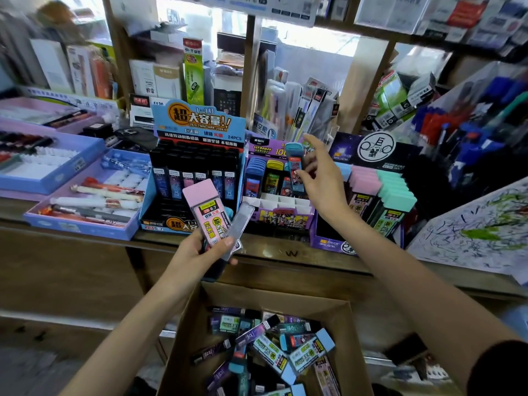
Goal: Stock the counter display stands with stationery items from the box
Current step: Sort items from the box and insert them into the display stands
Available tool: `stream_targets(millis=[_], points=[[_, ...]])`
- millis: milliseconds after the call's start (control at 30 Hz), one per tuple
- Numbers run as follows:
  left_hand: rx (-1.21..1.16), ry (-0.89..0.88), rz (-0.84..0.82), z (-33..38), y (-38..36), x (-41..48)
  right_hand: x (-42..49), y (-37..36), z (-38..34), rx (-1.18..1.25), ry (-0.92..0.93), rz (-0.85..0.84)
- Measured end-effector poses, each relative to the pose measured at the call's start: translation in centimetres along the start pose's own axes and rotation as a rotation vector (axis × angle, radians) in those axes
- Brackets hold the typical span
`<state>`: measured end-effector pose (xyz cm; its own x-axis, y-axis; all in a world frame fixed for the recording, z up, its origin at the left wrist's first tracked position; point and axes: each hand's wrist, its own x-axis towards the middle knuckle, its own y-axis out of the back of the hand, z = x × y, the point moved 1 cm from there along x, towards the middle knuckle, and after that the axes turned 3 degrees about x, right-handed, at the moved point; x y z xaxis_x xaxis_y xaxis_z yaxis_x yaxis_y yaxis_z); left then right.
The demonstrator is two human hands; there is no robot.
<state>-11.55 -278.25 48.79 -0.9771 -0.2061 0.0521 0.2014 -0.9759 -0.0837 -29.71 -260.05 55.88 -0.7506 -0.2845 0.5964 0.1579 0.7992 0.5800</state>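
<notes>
The left stand (197, 144), middle stand (281, 218) and right stand (371, 151) are sitting side by side on the counter (285, 254), pen trays (83, 227) lying left of them. The box (187, 327) is sitting nearer, below, lead cases (271, 350) lying inside.

Left hand (197, 251) grips pink-capped case (206, 212), clear case (239, 228); right hand (321, 178) pinches teal-capped case (295, 167) above purple stand (281, 220); box (185, 338) below.
</notes>
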Motion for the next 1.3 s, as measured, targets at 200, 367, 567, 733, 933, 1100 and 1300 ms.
stream_targets(millis=[200, 367, 567, 733, 933, 1100, 1300], points=[[0.007, 0.001, -0.006, 0.1, -0.3, 0.0, 0.1, -0.2, -0.1, 0.019, 0.034, 0.033], [0.014, 0.010, -0.010, 0.0, -0.4, -0.1, 0.1, -0.3, 0.4, -0.126, 0.049, 0.037], [0.014, 0.009, -0.007, 0.2, -0.6, 0.0, 0.7, 0.1, 0.1, -0.113, 0.037, 0.066], [0.010, 0.002, -0.026, 0.4, -1.1, 0.1, 0.5, 0.0, 0.7, -0.219, 0.008, 0.018], [-0.013, -0.007, -0.039, 0.5, -1.8, 0.3, -0.9, 0.9, -0.7, -0.341, 0.062, -0.015], [-0.020, -0.020, -0.061, 0.8, -2.8, 0.8, -6.0, 0.7, -5.1, 0.250, -0.239, -0.421], [-0.093, 0.047, -0.011, 0.7, -4.8, 1.2, -8.8, -0.1, -6.0, 0.659, -0.492, -0.382]])
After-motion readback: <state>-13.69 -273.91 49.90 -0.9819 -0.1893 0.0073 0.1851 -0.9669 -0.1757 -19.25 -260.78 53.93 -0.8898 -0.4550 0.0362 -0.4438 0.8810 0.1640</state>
